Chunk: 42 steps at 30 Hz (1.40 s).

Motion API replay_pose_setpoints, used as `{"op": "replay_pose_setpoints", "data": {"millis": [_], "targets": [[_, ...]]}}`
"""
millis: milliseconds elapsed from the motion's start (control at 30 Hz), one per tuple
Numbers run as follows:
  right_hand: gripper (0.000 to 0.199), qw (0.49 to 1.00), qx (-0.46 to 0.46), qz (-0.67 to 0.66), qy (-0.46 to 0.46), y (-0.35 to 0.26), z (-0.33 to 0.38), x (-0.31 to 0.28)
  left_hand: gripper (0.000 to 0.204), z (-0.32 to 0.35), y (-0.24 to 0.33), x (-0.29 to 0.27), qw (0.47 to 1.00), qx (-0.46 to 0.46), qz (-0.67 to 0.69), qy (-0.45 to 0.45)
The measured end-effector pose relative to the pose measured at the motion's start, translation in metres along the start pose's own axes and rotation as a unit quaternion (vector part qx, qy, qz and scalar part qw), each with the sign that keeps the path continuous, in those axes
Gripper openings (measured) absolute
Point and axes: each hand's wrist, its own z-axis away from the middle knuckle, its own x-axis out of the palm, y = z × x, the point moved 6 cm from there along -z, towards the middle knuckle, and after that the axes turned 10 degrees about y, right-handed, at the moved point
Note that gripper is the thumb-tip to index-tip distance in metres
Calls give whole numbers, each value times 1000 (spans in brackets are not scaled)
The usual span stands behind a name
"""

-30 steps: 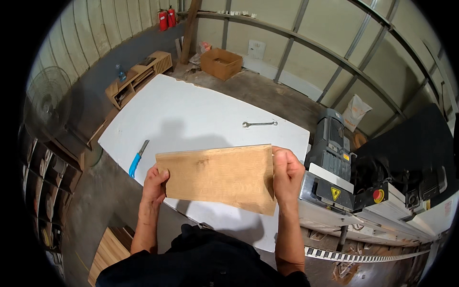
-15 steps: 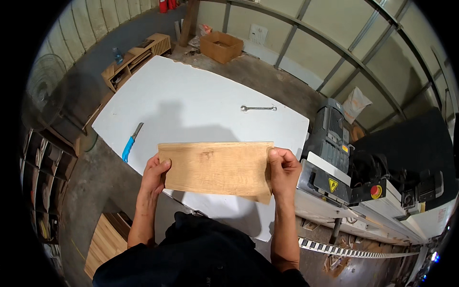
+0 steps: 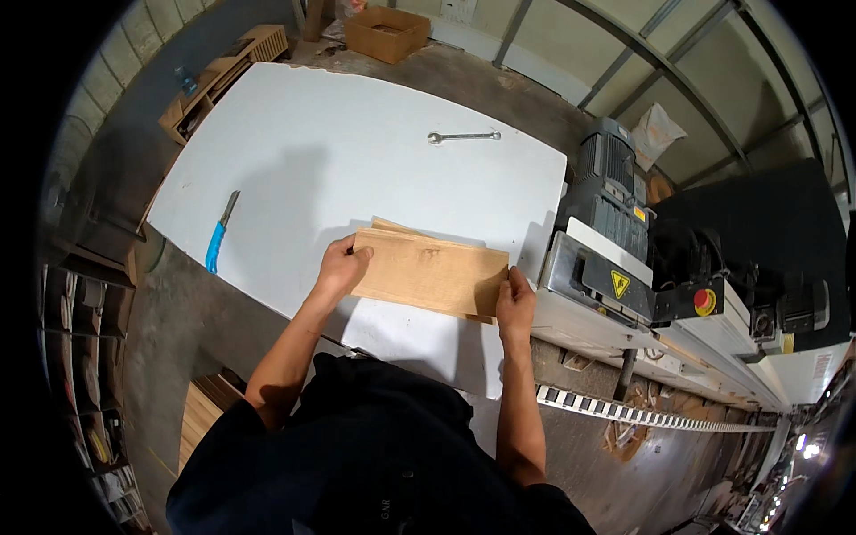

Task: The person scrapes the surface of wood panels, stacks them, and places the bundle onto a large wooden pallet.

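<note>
Between my hands is a light wood-grain board (image 3: 431, 272), tilted slightly down to the right. The edge of a second board (image 3: 389, 225) shows from under it at the top left and again at the lower right. My left hand (image 3: 341, 267) grips the left end with the thumb on the upper face. At the right end, my right hand (image 3: 515, 303) pinches the edge with its fingers closed. Both boards are over the near part of the white table (image 3: 294, 116); whether they touch it I cannot tell. A blue-handled knife (image 3: 219, 234) lies left of them, and a combination wrench (image 3: 464, 137) lies farther back.
A machine with a grey motor (image 3: 606, 178) and a red stop button (image 3: 704, 301) stands against the table's right side. Shelves (image 3: 85, 357) line the left. Beyond the table are a cardboard box (image 3: 386, 36) and a low wooden cabinet (image 3: 223, 76).
The board has shifted right and tilted, its right end lower. The board beneath now sticks out at the top left. Both hands have kept hold, and the view has shifted downward.
</note>
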Motion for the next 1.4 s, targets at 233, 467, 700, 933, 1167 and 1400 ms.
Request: {"op": "replay_pose_setpoints", "data": {"millis": [233,467,700,933,1167,1400], "targets": [[33,991,50,121,-21,35,12,-3,23,-19,-18,-1,983,86,-161,-4],[28,993,115,1,17,30,31,2,27,-15,-24,-2,976,88,-196,17],[56,965,180,-168,94,55,20,-15,32,-12,-10,9,981,88,-171,-23],[53,826,317,-381,269,62,-16,-74,48,-12,-25,-29,962,149,-209,93],[48,827,369,-328,270,71,-25,-91,40,20,11,-14,939,257,-209,88],[13,871,311,-342,163,48,-7,-56,32,54,21,37,954,273,-113,-52]]}}
